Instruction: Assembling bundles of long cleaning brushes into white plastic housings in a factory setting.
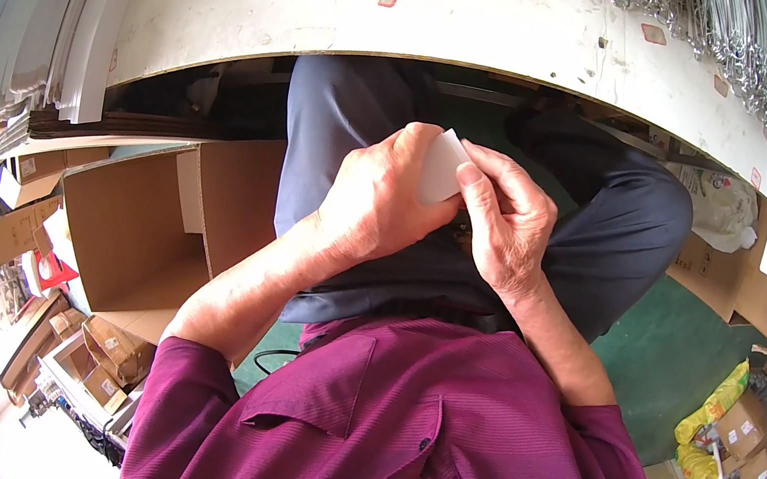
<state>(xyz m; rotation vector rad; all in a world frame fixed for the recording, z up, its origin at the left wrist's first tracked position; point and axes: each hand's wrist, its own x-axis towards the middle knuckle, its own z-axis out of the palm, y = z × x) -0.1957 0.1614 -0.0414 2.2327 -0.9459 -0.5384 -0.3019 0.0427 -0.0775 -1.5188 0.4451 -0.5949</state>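
Observation:
Between my hands, over my lap, is a small white flat piece (443,166) with a pointed upper corner; I cannot tell whether it is card or plastic. My left hand (391,185) is closed round its left side and lower end. With thumb and fingers, my right hand (507,215) pinches its right edge, the thumb lying against the white face. The lower part of the piece is hidden by my fingers.
A white worktable (240,3) stands ahead, with bunches of metal wire hooks (741,41) at its far right. White sheets (66,14) are stacked at the left end. An open cardboard box (137,224) sits at my left, and a yellow bag (706,436) lies at right.

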